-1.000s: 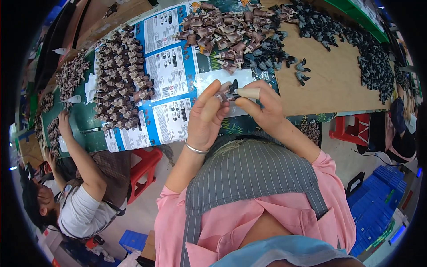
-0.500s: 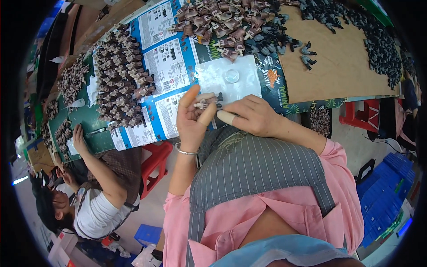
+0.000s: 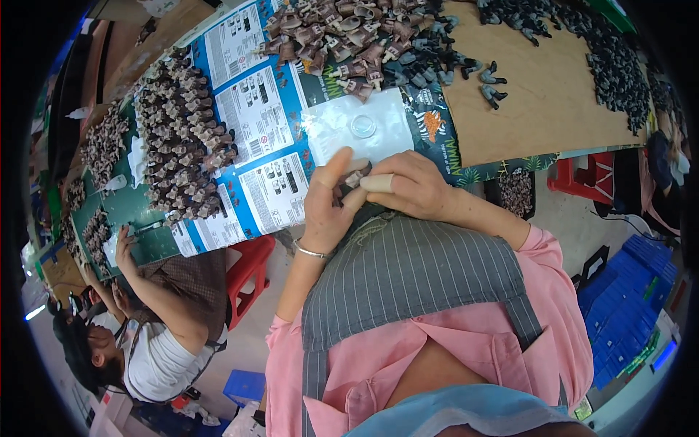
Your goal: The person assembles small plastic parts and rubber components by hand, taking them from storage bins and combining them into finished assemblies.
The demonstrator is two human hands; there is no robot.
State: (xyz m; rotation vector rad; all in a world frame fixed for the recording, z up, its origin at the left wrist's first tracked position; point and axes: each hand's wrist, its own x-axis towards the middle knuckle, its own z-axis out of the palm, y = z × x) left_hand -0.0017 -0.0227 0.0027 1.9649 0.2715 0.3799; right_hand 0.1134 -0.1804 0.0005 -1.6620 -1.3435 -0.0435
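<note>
My left hand (image 3: 329,202) and my right hand (image 3: 413,186) meet just above the table's near edge, fingers closed round a small toy figure (image 3: 354,178). Pale and tan covers sit on some fingertips. Most of the figure is hidden by the fingers; a whitish part of it shows. Beyond the hands lies a translucent plastic sheet (image 3: 389,116) with a small round clear dish (image 3: 362,126) on it. Behind the sheet is a heap of brown figure bodies (image 3: 357,33). Grey-and-black leg pieces (image 3: 492,86) lie to its right.
Rows of brown-and-cream figures (image 3: 178,138) stand left on printed cardboard sheets (image 3: 255,120). Brown paper (image 3: 531,102) covers the right side, with a dark pile of leg pieces (image 3: 615,87). At left a co-worker's hand (image 3: 125,246) rests by the green table. Red stools (image 3: 251,273) stand below.
My hands have come together round the figure, which earlier lay across my left fingers with its dark legs showing. The left thumb and fingers have closed in. The whole view has shifted slightly.
</note>
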